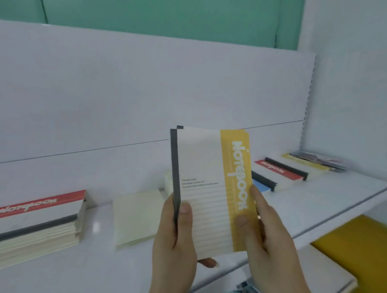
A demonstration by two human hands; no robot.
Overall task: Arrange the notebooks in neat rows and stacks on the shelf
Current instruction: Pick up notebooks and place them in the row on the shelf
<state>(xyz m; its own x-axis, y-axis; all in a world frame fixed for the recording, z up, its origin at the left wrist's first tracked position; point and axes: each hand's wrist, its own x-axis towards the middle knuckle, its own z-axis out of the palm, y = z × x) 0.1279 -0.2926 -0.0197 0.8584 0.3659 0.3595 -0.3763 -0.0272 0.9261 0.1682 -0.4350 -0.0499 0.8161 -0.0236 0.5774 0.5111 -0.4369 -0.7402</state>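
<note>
Both hands up front: left hand (173, 234) grips the dark spine, right hand (262, 233) pinches the yellow band of an upright yellow notebook (214, 190), a second notebook's edge peeking behind it. Left on the glossy white shelf (318, 206), a red-topped stack (35, 226) runs out of frame. Right, overlapping notebooks (288, 171) blur together.

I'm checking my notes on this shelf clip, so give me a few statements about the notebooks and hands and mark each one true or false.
1. Both hands hold the yellow-banded notebooks upright above the shelf. True.
2. The left hand grips the yellow band. False: it grips the dark spine edge; the right hand is on the band.
3. The stack at left has a red-banded notebook on top. True.
4. The pale plain-covered notebook stands upright. False: it lies flat.
5. Notebooks at right overlap in a slanted row. True.
</note>
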